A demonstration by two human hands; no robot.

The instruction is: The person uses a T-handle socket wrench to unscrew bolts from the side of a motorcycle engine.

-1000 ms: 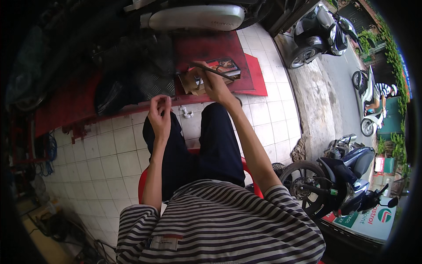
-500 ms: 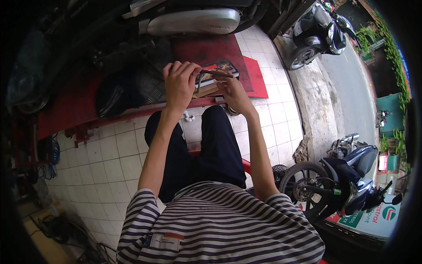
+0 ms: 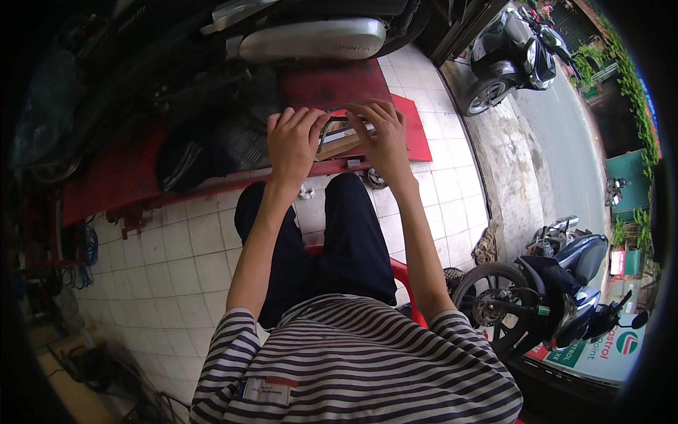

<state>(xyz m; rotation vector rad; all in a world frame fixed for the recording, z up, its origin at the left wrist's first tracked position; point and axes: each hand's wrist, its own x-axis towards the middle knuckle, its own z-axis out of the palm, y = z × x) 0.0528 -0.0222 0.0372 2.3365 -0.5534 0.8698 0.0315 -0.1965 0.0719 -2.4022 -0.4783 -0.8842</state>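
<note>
- Black slender bar (image 3: pixel 339 119) spans the gap between the hands, over brown cardboard (image 3: pixel 340 147) on the red tabletop (image 3: pixel 332 81).
- Left hand (image 3: pixel 290 145): curled fingers and thumb pinch its left part.
- Right hand (image 3: pixel 385 138): bent fingers grip its right, partly hiding it.
- Both forearms reach forward, backs of the hands upward.

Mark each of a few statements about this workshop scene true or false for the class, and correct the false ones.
1. The left hand and right hand share a thin dark piece. True.
2. The person's shirt is plain white. False: the shirt has dark and light stripes.
3. A box lies beneath the hands. True.
4. The floor is wooden planks. False: the floor is pale tiles.
5. A dark blue motorbike stands on the person's right. True.
</note>
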